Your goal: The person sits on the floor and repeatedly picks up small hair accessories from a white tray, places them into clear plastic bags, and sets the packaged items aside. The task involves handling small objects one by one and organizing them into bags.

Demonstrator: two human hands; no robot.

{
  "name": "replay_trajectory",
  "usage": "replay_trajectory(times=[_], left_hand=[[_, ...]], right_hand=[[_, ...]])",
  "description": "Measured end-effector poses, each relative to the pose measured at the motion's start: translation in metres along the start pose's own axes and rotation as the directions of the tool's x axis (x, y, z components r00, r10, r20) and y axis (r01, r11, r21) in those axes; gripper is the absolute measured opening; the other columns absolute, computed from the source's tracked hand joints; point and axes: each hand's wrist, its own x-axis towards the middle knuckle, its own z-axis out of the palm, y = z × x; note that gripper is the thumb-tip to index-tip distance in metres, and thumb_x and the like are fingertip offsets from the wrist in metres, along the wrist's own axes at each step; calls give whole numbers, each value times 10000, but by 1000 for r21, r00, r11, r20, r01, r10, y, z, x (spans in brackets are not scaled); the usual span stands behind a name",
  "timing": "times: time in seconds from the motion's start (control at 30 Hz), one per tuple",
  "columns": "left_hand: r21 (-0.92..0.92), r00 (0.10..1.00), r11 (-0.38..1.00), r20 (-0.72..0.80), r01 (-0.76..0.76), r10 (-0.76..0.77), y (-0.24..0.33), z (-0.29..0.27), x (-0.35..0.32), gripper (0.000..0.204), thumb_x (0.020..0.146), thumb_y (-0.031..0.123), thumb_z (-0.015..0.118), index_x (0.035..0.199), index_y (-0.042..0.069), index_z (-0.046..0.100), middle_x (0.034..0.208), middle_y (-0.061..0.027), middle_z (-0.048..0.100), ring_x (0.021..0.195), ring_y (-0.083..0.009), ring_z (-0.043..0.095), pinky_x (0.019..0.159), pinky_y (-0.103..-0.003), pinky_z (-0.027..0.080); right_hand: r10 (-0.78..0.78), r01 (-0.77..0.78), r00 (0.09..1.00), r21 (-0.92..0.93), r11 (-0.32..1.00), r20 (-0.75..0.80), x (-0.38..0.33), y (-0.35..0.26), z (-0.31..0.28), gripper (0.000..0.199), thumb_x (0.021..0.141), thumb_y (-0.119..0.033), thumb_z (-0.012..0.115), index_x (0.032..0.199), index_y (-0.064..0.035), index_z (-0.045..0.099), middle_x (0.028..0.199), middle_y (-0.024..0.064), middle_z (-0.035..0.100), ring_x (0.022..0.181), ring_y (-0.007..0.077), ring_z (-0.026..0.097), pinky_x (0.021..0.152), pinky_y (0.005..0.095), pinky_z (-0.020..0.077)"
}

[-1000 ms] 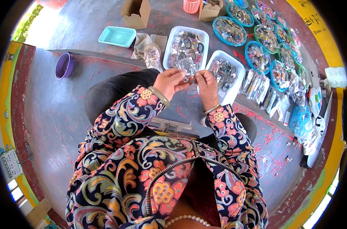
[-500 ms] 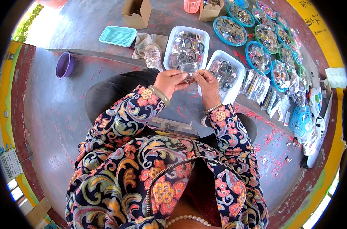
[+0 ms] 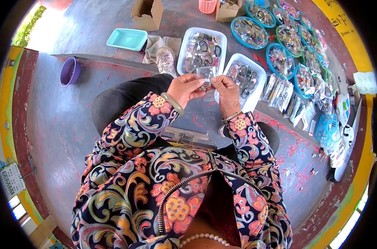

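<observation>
Between my hands is a small clear plastic bag (image 3: 205, 73), held up in front of a white tray. My left hand (image 3: 186, 89) pinches its left edge between thumb and fingers. On the other edge, my right hand (image 3: 227, 95) has thumb and forefinger pressed together. Something inside the bag is too small to make out. Just beyond, the white tray (image 3: 181, 54) holds bagged dark rings that look like hair ties or bracelets. A second white tray (image 3: 261, 79), right of my right hand, holds more dark looped pieces in clear bags.
A turquoise basket (image 3: 127, 39) and a cardboard box (image 3: 148, 14) stand at far left, a purple basin (image 3: 70, 71) nearer. Round blue baskets (image 3: 280, 61) of bagged goods crowd the right. Clear packets (image 3: 276, 89) lie before them. Red scraps (image 3: 296, 153) litter the floor.
The bag sits at a slightly different angle, and a white patch now shows at its lower part between my fingertips. Both hands keep nearly the same place and grip.
</observation>
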Motion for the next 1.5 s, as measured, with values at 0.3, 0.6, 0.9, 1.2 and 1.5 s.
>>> replay_trajectory(times=[0.3,0.6,0.9,1.2,1.5], left_hand=[[86,990,987,45,133,-137,-3,0,-1,248,827,172,564,1003,0,535,916,-74,598,812,-157,601,649,-240,481],[153,999,988,-43,38,-32,-5,-4,0,237,814,192,583,957,3,576,862,-58,618,760,-119,596,525,-219,445],[361,998,931,-29,-50,65,-5,-5,0,237,817,196,575,937,-7,594,861,-68,624,753,-114,588,511,-228,450],[253,999,967,-48,34,-23,-1,1,-3,249,835,224,554,973,17,566,876,-47,615,768,-102,585,522,-218,448],[284,1000,959,3,26,-28,-5,-8,2,215,831,195,547,965,26,557,886,-50,617,776,-114,591,513,-209,434]], right_hand=[[3,-5,999,-53,999,-48,-3,-6,3,130,786,-133,619,759,-7,600,667,-9,555,626,72,517,624,207,437],[91,-83,992,-87,993,82,2,0,-1,177,772,-199,638,812,-32,592,688,-10,570,640,65,517,559,192,403],[187,-177,962,-69,982,198,7,-1,-8,150,771,-186,635,756,-47,582,708,4,592,673,62,512,611,194,379],[156,-150,978,-49,987,139,5,-3,-6,155,772,-146,632,708,-17,576,682,38,601,643,72,527,630,196,406],[134,-110,979,-153,982,153,6,-5,-6,171,789,-168,617,717,-17,585,658,24,601,637,79,536,624,203,408]])
